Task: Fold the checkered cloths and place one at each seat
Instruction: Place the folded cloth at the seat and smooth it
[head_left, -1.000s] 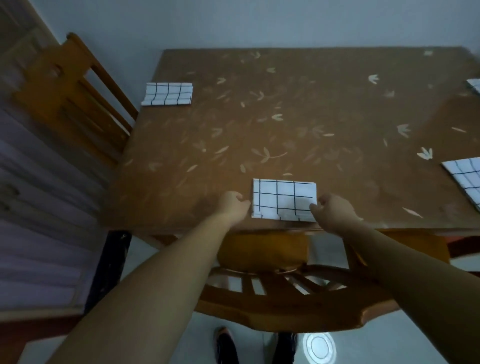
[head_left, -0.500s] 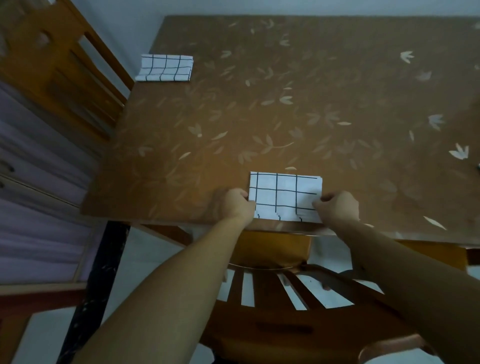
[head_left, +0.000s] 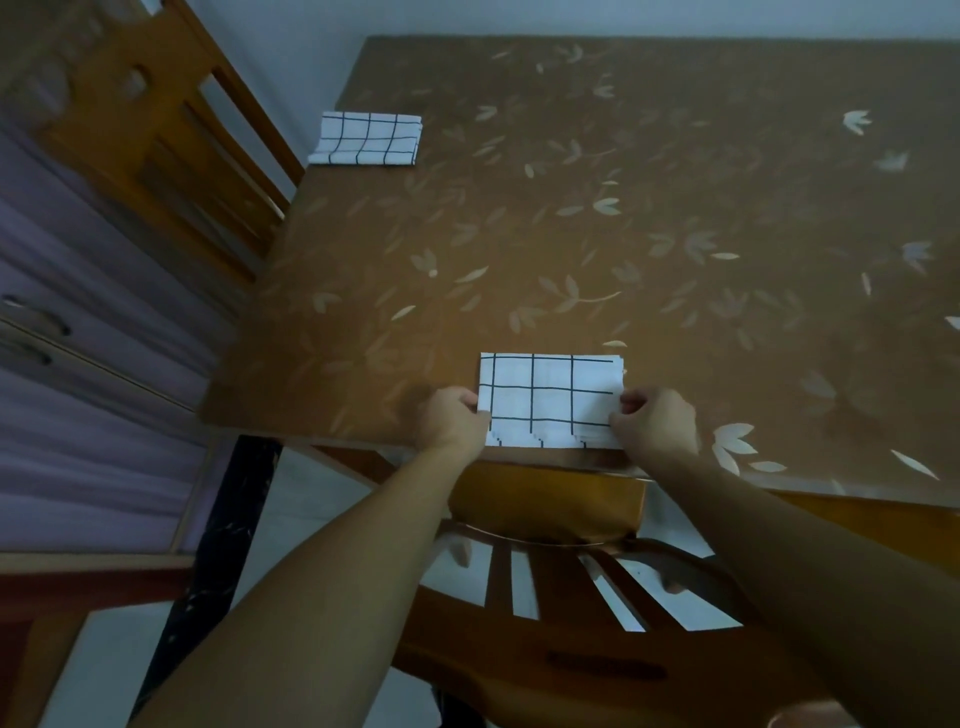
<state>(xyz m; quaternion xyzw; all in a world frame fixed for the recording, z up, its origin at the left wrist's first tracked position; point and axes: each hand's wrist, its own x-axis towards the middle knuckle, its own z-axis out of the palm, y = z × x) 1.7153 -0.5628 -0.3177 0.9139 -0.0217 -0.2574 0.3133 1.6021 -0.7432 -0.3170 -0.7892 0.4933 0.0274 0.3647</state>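
White with a black grid, the folded checkered cloth (head_left: 550, 400) lies flat on the table (head_left: 623, 234) at its near edge. Its long axis runs left to right between the two hands. The left hand (head_left: 452, 421) pinches its left short edge with curled fingers, and the right hand (head_left: 657, 423) pinches the right short edge likewise. Its layered loose edges point toward the person, just above a wooden chair (head_left: 545, 504). Well beyond the left hand, a second folded cloth (head_left: 366, 139) lies at the table's left edge.
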